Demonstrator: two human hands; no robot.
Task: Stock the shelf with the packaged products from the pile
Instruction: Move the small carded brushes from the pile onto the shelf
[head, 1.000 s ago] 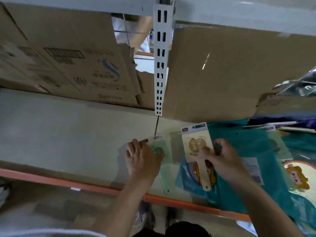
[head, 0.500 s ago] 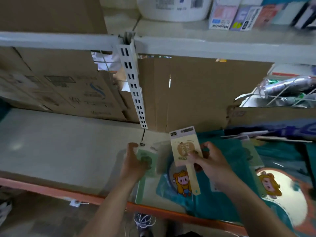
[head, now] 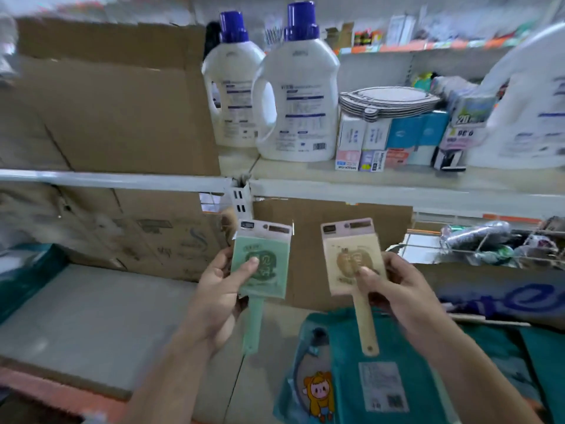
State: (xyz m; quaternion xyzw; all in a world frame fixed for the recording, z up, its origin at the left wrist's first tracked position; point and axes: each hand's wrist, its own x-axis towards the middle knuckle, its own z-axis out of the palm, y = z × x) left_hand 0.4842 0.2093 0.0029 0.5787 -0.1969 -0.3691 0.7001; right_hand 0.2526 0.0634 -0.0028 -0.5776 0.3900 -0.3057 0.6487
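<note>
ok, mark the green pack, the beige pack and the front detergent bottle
green pack [head: 272,258], head view, card face
beige pack [head: 345,255], head view, card face
front detergent bottle [head: 302,117], head view, back label

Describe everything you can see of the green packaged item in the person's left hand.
The green packaged item is flat: a square head with a thin handle hanging down, seemingly plastic. A pale header card tops it; a dark round print marks its face, too blurred to read. It is upright, off the shelf, gripped by the left hand, thumb on its front.
</note>
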